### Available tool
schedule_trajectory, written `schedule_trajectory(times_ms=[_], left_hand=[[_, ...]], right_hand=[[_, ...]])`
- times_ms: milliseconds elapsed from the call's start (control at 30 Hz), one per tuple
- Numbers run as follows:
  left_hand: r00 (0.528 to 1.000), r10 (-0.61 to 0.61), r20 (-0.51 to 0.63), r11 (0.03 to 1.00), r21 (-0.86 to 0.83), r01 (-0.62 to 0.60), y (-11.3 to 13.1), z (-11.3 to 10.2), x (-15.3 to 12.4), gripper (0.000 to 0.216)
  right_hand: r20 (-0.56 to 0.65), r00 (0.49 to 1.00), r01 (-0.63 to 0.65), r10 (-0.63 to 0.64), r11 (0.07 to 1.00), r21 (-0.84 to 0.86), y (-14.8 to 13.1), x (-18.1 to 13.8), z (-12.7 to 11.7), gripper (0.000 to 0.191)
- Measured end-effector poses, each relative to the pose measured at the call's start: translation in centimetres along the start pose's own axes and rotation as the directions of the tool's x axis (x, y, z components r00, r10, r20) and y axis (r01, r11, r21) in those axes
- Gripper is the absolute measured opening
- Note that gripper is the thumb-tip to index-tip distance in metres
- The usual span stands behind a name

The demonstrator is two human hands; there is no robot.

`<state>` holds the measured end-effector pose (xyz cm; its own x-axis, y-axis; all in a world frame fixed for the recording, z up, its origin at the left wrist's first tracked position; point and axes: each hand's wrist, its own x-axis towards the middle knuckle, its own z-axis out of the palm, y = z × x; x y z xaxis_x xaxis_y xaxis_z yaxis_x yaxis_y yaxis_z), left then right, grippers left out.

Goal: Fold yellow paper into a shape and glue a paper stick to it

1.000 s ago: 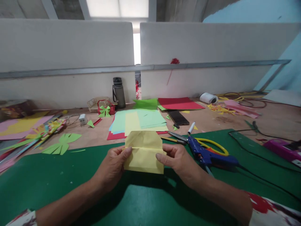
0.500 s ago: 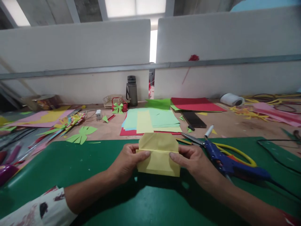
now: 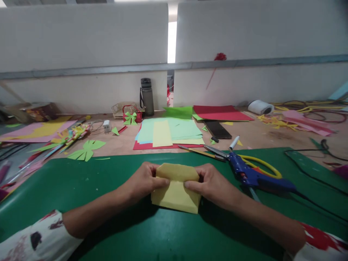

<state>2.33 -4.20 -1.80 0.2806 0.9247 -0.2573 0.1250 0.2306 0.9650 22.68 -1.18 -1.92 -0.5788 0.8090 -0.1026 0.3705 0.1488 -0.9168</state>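
Between my two hands is a folded piece of yellow paper [image 3: 176,197], shaped like a small envelope with a flap whose upper corners are cut off. My left hand [image 3: 146,181] pinches its left side, thumb on the front and fingers behind. On the right side my right hand [image 3: 212,185] grips it the same way, thumb pressed near the fold. The fingers behind the paper are mostly hidden. Just right of my right hand lie a blue glue gun [image 3: 261,181] and scissors with yellow handles [image 3: 269,168]. A pencil [image 3: 201,152] rests behind the paper.
A green mat [image 3: 122,224] covers the near table. Beyond it are stacked coloured sheets [image 3: 185,127], a phone [image 3: 219,129], red card [image 3: 223,112] and a dark bottle [image 3: 147,98]. Green paper cutouts [image 3: 86,150] lie left. A black cord [image 3: 312,174] runs along the right.
The view has tilted down slightly and shifted right. Both hands hold the yellow paper lower and nearer, and its flap now leans more over the front, with the thumbs closer to the fold.
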Motion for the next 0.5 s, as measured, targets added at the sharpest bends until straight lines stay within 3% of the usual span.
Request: schedule_trajectory(times_ms=[67, 167, 267, 367, 500], left_hand=[[1.000, 0.021, -0.019, 0.983, 0.181, -0.017, -0.2, -0.2, 0.1, 0.013], [0.984, 0.175, -0.022, 0.878, 0.455, -0.146, -0.7, -0.4, 0.2, 0.016], [0.939, 0.337, 0.070, 0.703, 0.645, -0.300, -1.2, -0.7, 0.3, 0.018], [0.895, 0.406, 0.187, 0.570, 0.713, -0.408, -1.7, -1.0, 0.3, 0.020], [0.849, 0.459, 0.263, 0.435, 0.766, -0.473, -2.4, -1.3, -0.1, 0.023]], right_hand=[[-0.027, 0.996, 0.076, -0.085, 0.965, -0.249, 0.3, -0.1, 0.4, 0.014], [-0.040, 0.973, 0.168, -0.228, 0.815, -0.554, 0.5, -0.2, 0.8, 0.015], [-0.001, 0.969, 0.192, -0.249, 0.750, -0.633, 0.6, -0.2, 1.0, 0.016], [0.065, 0.955, 0.253, -0.289, 0.683, -0.685, 0.9, -0.4, 1.1, 0.019], [0.151, 0.907, 0.337, -0.392, 0.464, -0.819, 1.2, -0.9, 1.1, 0.019]])
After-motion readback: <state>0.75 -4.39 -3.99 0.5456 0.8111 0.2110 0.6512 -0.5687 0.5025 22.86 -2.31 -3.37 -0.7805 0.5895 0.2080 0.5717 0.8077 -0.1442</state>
